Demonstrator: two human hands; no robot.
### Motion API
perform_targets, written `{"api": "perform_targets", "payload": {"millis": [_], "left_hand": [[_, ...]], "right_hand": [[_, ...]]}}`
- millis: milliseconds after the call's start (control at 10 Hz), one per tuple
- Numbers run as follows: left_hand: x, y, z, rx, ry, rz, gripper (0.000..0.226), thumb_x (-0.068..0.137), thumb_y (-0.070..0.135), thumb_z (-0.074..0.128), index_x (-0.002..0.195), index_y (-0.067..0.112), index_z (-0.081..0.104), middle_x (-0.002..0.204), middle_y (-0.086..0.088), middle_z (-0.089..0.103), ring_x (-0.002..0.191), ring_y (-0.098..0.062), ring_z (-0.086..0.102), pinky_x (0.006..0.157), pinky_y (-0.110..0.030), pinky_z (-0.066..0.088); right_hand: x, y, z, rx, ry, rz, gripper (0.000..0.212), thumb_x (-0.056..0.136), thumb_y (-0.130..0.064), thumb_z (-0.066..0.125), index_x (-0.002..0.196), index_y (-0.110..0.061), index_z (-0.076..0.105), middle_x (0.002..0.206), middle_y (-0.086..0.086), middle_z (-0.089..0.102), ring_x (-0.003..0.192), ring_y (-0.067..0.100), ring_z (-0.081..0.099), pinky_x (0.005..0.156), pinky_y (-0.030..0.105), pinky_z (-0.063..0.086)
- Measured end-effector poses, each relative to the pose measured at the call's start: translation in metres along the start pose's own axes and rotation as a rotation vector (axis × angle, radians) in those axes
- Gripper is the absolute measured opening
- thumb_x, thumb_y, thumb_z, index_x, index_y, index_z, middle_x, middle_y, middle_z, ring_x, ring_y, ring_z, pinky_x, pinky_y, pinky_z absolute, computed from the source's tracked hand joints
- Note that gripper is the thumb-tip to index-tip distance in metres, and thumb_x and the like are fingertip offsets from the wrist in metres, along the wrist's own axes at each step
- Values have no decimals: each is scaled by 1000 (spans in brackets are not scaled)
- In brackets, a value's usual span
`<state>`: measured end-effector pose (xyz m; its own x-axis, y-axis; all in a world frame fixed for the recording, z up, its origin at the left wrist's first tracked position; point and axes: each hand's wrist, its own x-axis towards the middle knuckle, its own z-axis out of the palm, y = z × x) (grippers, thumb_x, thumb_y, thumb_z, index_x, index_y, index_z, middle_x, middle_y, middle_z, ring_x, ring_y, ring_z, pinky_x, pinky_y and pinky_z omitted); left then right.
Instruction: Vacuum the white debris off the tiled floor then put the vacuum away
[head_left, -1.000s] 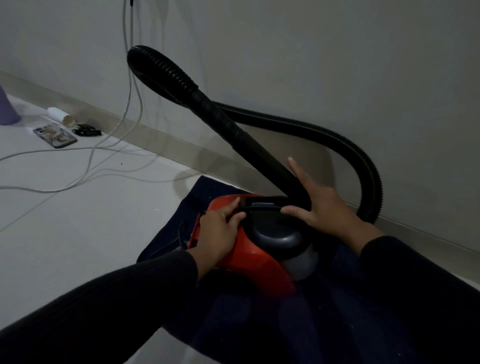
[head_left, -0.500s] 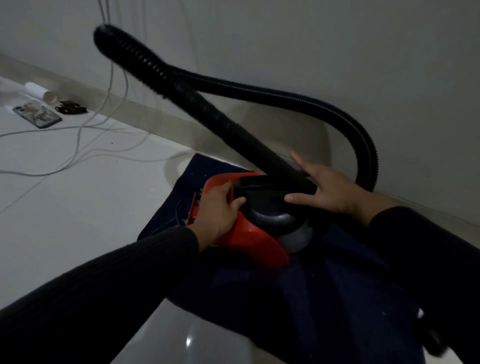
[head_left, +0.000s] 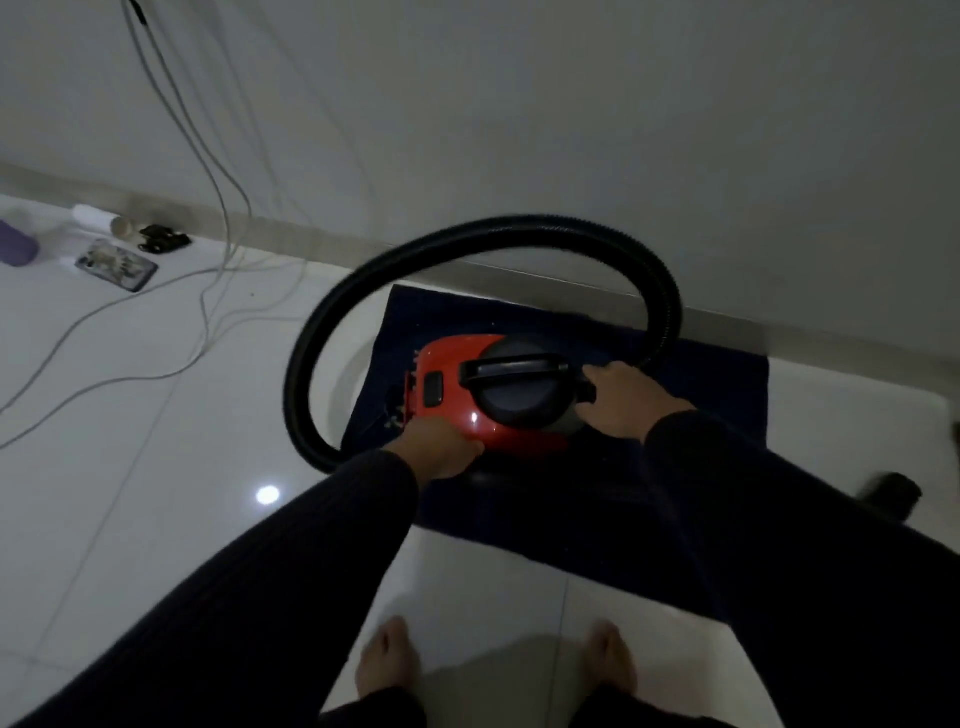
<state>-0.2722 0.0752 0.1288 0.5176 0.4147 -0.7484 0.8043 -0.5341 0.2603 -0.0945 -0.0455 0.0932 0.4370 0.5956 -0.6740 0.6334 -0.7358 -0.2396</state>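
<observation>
Vacuum (head_left: 470, 400) on dark mat (head_left: 701, 384) by wall, long axis running left-right between my hands: left hand (head_left: 441, 452) curled on its red near-left end, right hand (head_left: 623, 400) spread flat against its right end; handle (head_left: 511, 370) nearer right.

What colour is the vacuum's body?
Red-orange, with a dark grey top and black handle on the vacuum; head view.

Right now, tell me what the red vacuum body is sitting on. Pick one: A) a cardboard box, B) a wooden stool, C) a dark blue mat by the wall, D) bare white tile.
C: the red vacuum body rests on the dark blue mat laid against the baseboard, with the left hand and right hand on it.
</observation>
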Motion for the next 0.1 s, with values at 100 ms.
{"api": "perform_targets", "payload": {"millis": [100], "left_hand": [[-23, 28, -33, 98, 76, 51, 50, 98, 35, 41, 138, 5, 41, 139, -13, 48, 129, -31, 43, 101, -28, 30]], "right_hand": [[-30, 1, -24, 2, -46, 4, 34, 95, -27, 48, 115, -2, 60, 120, 18, 60, 101, 31, 59, 86, 37, 50]]}}
